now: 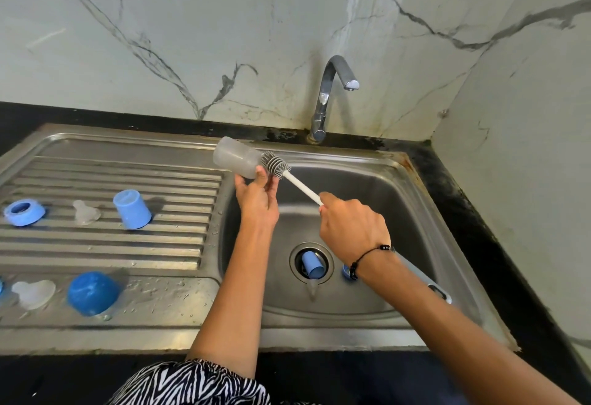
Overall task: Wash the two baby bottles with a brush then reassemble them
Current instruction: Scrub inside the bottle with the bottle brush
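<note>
Left hand (256, 195) has its grip wrapped around the neck end of a clear bottle (235, 159), holding it up over the back left corner of the sink (367, 187), tilted so the base points up and left toward the wall. Right hand (350, 227) has a closed grip on the white handle of the brush (287, 174); the grey bristle head sits right at the bottle's mouth, mostly outside it from what I can see. There's a black beaded bracelet (367, 257) on the right wrist.

Down in the basin, a blue cap (312, 264) lies on its side in the drain (311, 264), and another small blue piece (347, 272) pokes out just beside the right wrist. Can't tell what that one is, the arm covers most of it. Something grey (428, 283) also lies along the basin under the right forearm, mostly hidden.

On the drainboard (105, 244) to the left: a blue ring (24, 211), a clear nipple (85, 211) and a blue cup-shaped cap (132, 208) standing mouth down, in a row at the back. Nearer row: another clear nipple (33, 292) and a round blue dome cap (92, 292), with water drops around them.

Tap (332, 97) is behind the sink, no water running. Marble-look wall (192, 36) behind, dark counter (473, 228) around the sink.
</note>
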The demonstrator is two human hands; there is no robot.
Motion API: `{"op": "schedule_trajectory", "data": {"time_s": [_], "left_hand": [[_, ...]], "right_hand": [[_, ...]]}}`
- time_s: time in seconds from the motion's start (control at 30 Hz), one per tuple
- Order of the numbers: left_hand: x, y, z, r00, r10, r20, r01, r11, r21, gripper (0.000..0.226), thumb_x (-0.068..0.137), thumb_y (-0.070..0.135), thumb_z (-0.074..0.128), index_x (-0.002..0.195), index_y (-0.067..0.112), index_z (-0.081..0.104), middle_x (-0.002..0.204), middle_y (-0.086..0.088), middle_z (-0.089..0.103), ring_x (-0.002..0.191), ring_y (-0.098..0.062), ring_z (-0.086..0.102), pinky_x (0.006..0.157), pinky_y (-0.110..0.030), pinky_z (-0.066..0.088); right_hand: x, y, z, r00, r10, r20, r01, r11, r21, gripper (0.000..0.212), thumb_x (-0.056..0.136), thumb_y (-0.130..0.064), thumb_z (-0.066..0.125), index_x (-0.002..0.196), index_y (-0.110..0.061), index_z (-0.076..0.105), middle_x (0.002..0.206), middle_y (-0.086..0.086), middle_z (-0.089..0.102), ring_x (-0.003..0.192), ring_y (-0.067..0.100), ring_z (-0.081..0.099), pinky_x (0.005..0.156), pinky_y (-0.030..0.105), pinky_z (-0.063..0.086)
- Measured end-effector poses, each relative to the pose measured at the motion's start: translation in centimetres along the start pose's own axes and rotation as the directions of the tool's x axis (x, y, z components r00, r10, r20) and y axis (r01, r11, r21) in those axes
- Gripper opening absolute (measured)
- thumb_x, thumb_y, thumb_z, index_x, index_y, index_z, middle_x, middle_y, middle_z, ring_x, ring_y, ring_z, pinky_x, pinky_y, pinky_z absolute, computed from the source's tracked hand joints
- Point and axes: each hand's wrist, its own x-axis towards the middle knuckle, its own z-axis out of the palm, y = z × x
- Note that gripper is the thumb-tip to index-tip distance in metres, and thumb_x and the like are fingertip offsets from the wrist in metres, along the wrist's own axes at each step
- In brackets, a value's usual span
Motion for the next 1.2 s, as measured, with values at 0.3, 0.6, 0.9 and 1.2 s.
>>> {"op": "schedule_trajectory", "data": {"time_s": [0.3,0.6,0.9,1.2], "left_hand": [[-0.5,-0.3,1.1,0.993,-0.032,0.118,0.033,0.999,-0.005,0.033,0.096,-0.007,0.039,0.126,0.005,0.044,0.104,-0.008,0.058,0.095,-0.018,0.060,0.095,-0.037,0.049],[0.1,-0.3,0.4,0.997,-0.043,-0.071,0.048,0.997,0.063,0.022,0.094,0.005,0.054,0.114,0.012,0.050,0.085,-0.003,0.059,0.078,-0.013,0.057,0.074,-0.027,0.052],[-0.5,-0.6,1.5,1.000,0.009,-0.016,-0.008,0.996,0.086,0.023,0.095,-0.009,0.043,0.109,0.008,0.050,0.096,-0.009,0.058,0.086,-0.018,0.060,0.093,-0.038,0.051],[-0.1,0.4,0.8,0.990,-0.121,-0.072,0.120,0.993,-0.013,0.011,0.097,0.007,0.049,0.091,0.009,0.058,0.086,-0.006,0.058,0.082,-0.016,0.055,0.085,-0.033,0.048]], "right_hand": [[2.5,0.3,-0.8,0.998,0.056,0.004,-0.056,0.998,0.026,0.023,0.099,-0.022,0.033,0.111,-0.014,0.051,0.083,0.007,0.053,0.070,0.028,0.048,0.060,0.036,0.039],[0.0,0.1,0.1,1.000,0.014,0.003,-0.014,1.000,-0.009,0.027,0.098,-0.017,0.033,0.123,-0.018,0.044,0.080,0.009,0.057,0.064,0.029,0.046,0.056,0.034,0.035],[2.7,0.2,-0.5,0.999,0.050,0.012,-0.051,0.999,0.018,0.021,0.098,-0.017,0.035,0.112,-0.013,0.051,0.092,0.010,0.062,0.076,0.032,0.055,0.061,0.035,0.036],[-0.4,0.1,0.5,0.999,-0.033,-0.002,0.033,0.999,-0.032,0.043,0.098,-0.018,0.034,0.141,-0.020,0.031,0.096,0.009,0.065,0.085,0.034,0.062,0.059,0.034,0.034]]}}
